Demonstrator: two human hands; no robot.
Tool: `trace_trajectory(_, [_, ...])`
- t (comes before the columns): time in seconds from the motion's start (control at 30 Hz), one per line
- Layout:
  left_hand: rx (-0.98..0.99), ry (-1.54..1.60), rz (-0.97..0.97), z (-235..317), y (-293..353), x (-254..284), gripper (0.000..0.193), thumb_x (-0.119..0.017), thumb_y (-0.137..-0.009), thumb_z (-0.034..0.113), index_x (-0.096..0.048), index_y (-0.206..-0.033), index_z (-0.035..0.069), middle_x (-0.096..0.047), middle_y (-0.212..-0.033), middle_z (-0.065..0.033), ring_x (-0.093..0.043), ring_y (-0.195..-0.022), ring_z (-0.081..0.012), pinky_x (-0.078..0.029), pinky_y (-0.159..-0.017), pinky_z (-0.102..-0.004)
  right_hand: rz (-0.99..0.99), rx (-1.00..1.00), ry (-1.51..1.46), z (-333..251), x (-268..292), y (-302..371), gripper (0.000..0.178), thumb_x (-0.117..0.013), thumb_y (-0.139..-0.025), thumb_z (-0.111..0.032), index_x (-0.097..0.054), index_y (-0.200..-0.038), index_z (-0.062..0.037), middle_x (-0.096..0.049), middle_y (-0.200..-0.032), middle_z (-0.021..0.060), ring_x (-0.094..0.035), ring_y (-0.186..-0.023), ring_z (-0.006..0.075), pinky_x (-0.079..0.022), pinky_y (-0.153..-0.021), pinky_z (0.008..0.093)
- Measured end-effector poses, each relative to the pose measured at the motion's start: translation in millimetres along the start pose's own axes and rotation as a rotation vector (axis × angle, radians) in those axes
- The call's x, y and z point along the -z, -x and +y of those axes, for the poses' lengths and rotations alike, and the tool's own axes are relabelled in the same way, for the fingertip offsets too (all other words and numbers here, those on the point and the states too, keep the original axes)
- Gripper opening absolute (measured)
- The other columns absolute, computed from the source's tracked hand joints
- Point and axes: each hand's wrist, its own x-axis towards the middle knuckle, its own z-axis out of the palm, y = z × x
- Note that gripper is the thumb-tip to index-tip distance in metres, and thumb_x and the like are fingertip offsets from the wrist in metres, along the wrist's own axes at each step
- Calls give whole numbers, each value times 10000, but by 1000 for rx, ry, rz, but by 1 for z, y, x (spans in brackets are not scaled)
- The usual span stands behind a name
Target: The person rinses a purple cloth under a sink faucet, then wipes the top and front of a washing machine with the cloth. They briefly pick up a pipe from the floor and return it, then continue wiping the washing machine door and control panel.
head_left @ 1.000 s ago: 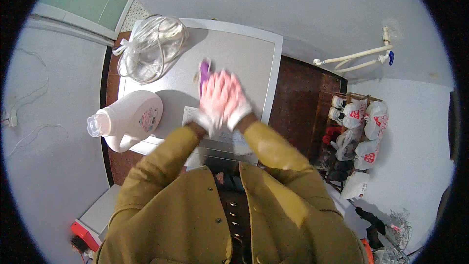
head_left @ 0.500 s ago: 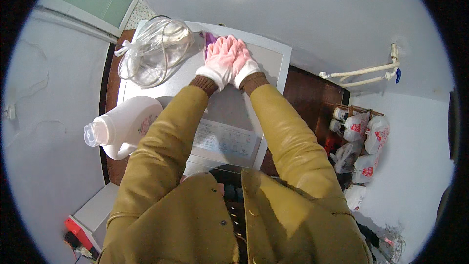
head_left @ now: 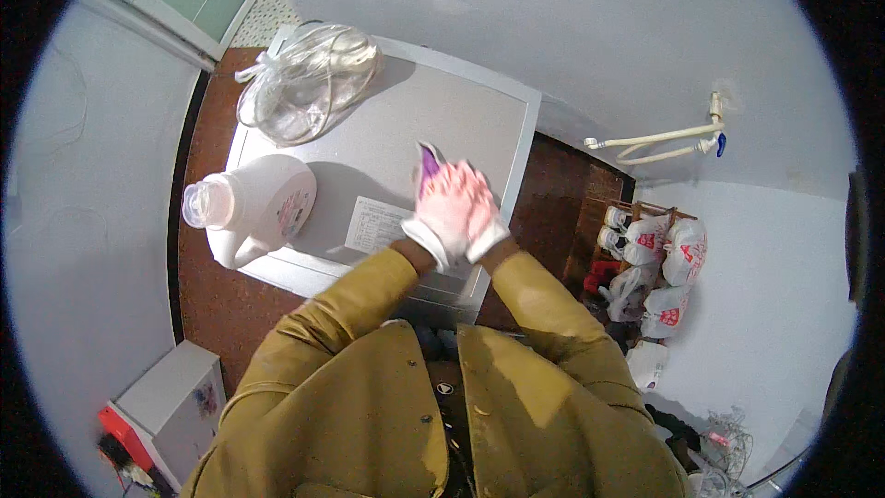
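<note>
Both my hands wear pink-and-white work gloves and press together on a purple cloth (head_left: pixel 429 168). The cloth lies on the grey top of a white-edged appliance (head_left: pixel 461 97). My left hand (head_left: pixel 441 212) bears down on the cloth, whose purple corner sticks out past the fingertips. Close against it on the right, and partly overlapping, is my right hand (head_left: pixel 478 210), its fingers bent over the same spot. Most of the cloth is hidden beneath the gloves. A printed label (head_left: pixel 375 225) shows on the top, left of my wrists.
On the same top stand a white jug with a clear cap (head_left: pixel 263 207), at the left edge, and a clear plastic bag with a coiled hose (head_left: pixel 309 83), at the far left. A wall pipe with a blue tap (head_left: pixel 719 143) and a rack of bagged bottles (head_left: pixel 668 244) are at right.
My hands have drawn the cloth from the far edge back toward me and slightly right. The label's left part has come out from under my left arm. The view has shifted a little.
</note>
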Motion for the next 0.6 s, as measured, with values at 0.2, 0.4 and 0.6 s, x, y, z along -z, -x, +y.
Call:
trace_trajectory(0.2, [21, 167, 134, -61, -49, 17, 683, -444, -997, 519, -470, -1523, 85, -421, -1589, -226, -369, -1489, -406, -243, -1252, -519, 59, -30, -275, 11, 19, -74, 592, -390, -1070, -454, -420, -1548, -106, -411, -1622, 123, -337, -1522, 294, -199, -1278, 466])
trace_trajectory(0.4, [-226, 187, 339, 26, 18, -26, 615, -492, -971, 401, -490, -1464, 33, -480, -1522, -242, -448, -1416, -403, -289, -1218, -545, -76, 79, -115, -4, 25, 43, 582, -382, -1078, -451, -431, -1539, -100, -426, -1611, 122, -356, -1508, 295, -210, -1274, 458])
trace_trajectory(0.6, [-79, 243, 203, -53, -53, -3, 572, -496, -986, 438, -532, -1374, 20, -587, -1363, -215, -550, -1283, -374, -406, -1084, -525, 17, -10, -121, 23, 12, -53, 572, -375, -1085, -447, -442, -1531, -95, -440, -1601, 122, -375, -1495, 297, -221, -1270, 451])
